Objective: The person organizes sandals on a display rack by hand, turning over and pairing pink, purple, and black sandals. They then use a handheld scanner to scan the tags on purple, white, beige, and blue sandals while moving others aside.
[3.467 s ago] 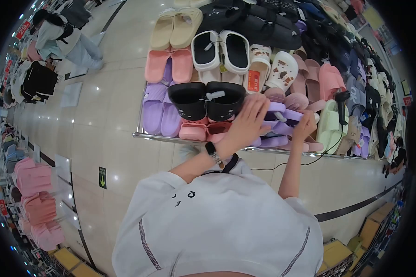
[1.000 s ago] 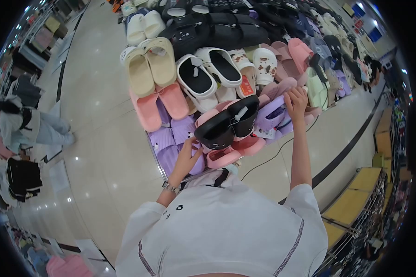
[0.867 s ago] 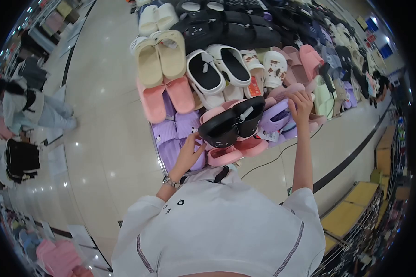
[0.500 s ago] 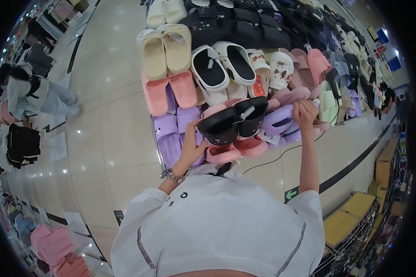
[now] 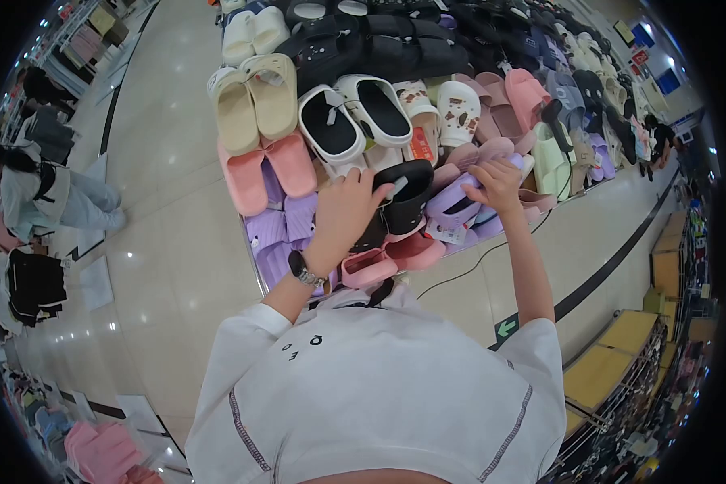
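Note:
My left hand (image 5: 348, 211), with a bracelet and watch at the wrist, reaches over the pair of black clogs (image 5: 406, 203). Its thumb is apart from the fingers, close to the white tag on the black pair, and it covers much of the left black clog. The fingertips come near the toe of a white clog (image 5: 331, 127) with a black insole. My right hand (image 5: 496, 182) has its fingers curled on a purple clog (image 5: 455, 203), thumb on the near side. Pink clogs (image 5: 393, 260) lie below the black pair.
Stacked around are beige slides (image 5: 252, 105), pink slides (image 5: 268, 173), purple slippers (image 5: 268, 234) and white patterned clogs (image 5: 460, 114). A black cable (image 5: 492, 270) hangs off the display's front edge. A person (image 5: 56, 194) stands left across the aisle.
My left hand has moved up and over the black clogs from their left side. My right hand has shifted left and down onto the purple clog. The view has shifted slightly.

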{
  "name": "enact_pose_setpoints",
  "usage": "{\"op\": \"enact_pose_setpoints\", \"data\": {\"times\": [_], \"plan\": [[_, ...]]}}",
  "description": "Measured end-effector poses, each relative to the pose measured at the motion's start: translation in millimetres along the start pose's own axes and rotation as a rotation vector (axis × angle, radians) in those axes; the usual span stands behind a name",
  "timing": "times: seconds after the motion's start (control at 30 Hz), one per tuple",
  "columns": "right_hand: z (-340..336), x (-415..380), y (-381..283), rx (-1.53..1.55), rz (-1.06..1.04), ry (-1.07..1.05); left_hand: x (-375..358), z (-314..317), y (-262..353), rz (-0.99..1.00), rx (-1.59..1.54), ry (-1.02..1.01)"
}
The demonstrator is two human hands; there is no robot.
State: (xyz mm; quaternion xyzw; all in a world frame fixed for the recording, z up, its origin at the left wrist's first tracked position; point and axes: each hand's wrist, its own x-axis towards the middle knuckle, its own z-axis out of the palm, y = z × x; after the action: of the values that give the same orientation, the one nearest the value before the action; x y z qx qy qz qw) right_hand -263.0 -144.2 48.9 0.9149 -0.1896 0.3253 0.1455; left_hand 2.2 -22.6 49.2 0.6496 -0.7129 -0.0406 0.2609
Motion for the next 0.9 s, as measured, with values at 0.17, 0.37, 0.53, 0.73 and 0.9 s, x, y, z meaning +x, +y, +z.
{"op": "enact_pose_setpoints", "data": {"times": [0.17, 0.37, 0.53, 0.73, 0.9], "plan": [[11.3, 0.1, 2.8, -0.026, 0.016, 0.059, 11.8, -0.3, -0.4, 0.125, 0.137, 0.084], [14.8, -4.1, 10.4, -0.040, 0.072, 0.135, 23.1, 13.7, -8.0, 0.246, 0.318, 0.088], [1.9, -17.9, 28.1, -0.059, 0.237, 0.183, 15.4, -30.5, -30.5, 0.164, 0.368, 0.153], [1.2, -25.6, 16.7, -0.013, 0.310, 0.243, -15.7, -132.4, -79.4, -0.125, 0.359, 0.367], [1.7, -35.8, 17.3, 0.011, 0.367, 0.260, -60.1, -198.1, -133.0, -0.446, 0.386, 0.364]]}}
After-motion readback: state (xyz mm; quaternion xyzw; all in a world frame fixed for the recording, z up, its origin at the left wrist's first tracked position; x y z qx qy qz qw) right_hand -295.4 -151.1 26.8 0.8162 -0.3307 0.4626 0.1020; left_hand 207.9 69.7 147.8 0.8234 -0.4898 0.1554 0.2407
